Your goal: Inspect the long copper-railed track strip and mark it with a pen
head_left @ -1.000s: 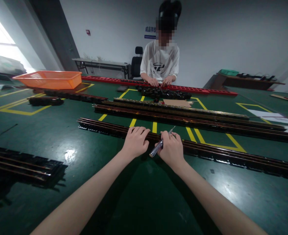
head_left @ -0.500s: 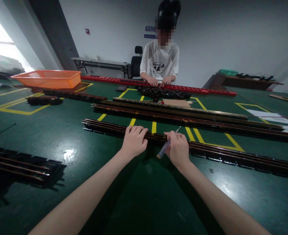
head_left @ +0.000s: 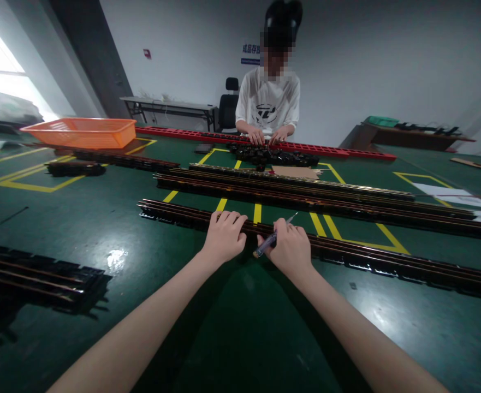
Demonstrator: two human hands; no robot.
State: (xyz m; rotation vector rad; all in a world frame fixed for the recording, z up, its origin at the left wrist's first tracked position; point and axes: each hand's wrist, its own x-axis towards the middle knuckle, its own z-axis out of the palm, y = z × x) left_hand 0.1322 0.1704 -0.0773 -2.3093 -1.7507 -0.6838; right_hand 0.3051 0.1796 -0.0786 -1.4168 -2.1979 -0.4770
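Note:
A long black strip point(head_left: 371, 257) with copper-coloured rods along it lies crosswise on the green table in front of me. My left hand point(head_left: 224, 238) is closed over the strip, its fingers bent across the top and the thumb on the near side. Just to the right, my right hand point(head_left: 291, 246) grips a small screwdriver point(head_left: 266, 244) with a clear handle. The handle's end points towards me and left, while the thin metal shaft sticks out beyond my fingers, up and right. The right fingers rest at the strip; whether they touch it I cannot tell.
More long strips point(head_left: 265, 192) lie parallel behind, and another stack point(head_left: 39, 273) sits at left. An orange basket point(head_left: 80, 134) stands at the far left. Across the table a person point(head_left: 268, 103) handles a heap of black parts point(head_left: 273, 155) beside a red rack point(head_left: 346, 153).
My right hand has shifted a little left along the strip, and the screwdriver has tilted flatter, its handle end moving left and up. My left hand stays in place.

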